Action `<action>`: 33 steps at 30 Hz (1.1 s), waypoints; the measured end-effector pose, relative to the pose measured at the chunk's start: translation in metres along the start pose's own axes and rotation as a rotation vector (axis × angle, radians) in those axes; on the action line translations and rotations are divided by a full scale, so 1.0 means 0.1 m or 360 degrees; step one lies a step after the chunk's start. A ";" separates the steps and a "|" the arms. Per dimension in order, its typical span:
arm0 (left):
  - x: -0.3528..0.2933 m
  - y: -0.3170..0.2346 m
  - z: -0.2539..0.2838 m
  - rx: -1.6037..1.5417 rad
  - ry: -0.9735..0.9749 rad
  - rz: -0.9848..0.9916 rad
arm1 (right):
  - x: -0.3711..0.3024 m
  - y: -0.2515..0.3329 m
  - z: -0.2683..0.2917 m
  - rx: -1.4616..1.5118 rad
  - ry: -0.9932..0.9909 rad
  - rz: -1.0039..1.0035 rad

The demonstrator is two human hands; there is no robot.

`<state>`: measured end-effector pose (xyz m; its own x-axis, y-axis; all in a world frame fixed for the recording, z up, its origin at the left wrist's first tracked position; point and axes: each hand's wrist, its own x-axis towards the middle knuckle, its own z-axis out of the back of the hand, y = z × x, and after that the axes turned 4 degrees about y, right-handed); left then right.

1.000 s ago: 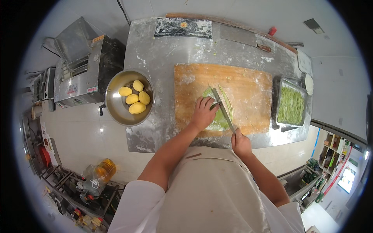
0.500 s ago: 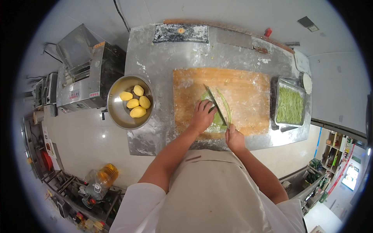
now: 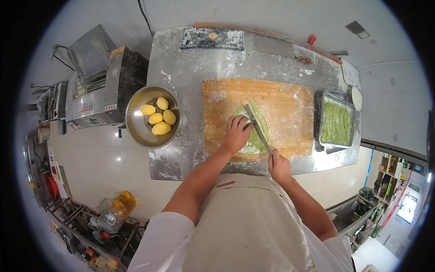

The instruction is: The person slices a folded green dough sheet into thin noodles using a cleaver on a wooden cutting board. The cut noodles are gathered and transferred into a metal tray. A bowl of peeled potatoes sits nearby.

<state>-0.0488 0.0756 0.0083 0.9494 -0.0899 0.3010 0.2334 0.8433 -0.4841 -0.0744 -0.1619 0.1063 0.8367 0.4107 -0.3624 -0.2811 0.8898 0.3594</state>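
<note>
A floured green dough sheet [image 3: 253, 146] lies on the wooden board [image 3: 290, 104], partly covered by my hand and the blade. My left hand [image 3: 237, 135] rests on the dough with its fingers spread, the fingertips close to the knife's left side. My right hand [image 3: 280, 167] is closed around the handle of a long knife [image 3: 262, 131], whose blade slants up and left across the dough. Thin cut green strips [image 3: 261, 111] lie along the right side of the blade. What is under my left palm is hidden.
A steel bowl [image 3: 130, 131] with several peeled potatoes [image 3: 161, 128] stands left of the board. To the right is a metal tray [image 3: 322, 131] of green noodles [image 3: 336, 122]. A steel machine [image 3: 97, 99] stands farther left. The metal table [image 3: 181, 68] is dusted with flour.
The knife and my right hand have shifted slightly to the right. The blade now lies more tilted, over the strip that was apart from it. My left hand has stayed nearly in place.
</note>
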 end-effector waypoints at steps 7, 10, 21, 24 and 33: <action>-0.04 0.02 0.00 -0.0035 0.0061 0.0013 | 0.04 0.01 -0.07 0.0016 0.0099 -0.0041; -0.02 0.02 0.01 -0.0038 0.0087 0.0018 | 0.18 -0.02 -0.12 0.0019 0.0058 -0.0007; 0.05 -0.03 0.06 0.0005 -0.0073 -0.0031 | 0.29 0.06 -0.06 -0.0018 -0.0016 -0.0005; 0.02 -0.04 0.07 0.0039 -0.0057 -0.0016 | 0.19 0.12 0.13 -0.0075 0.0074 0.0002; -0.05 -0.07 0.09 0.0048 0.0005 -0.0028 | -0.10 -0.04 -0.28 0.0006 0.0035 -0.0150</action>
<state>-0.0569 0.0753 0.0174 0.9458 -0.1062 0.3068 0.2435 0.8572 -0.4539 -0.0944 -0.1638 0.0845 0.8487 0.3293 -0.4139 -0.1997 0.9241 0.3258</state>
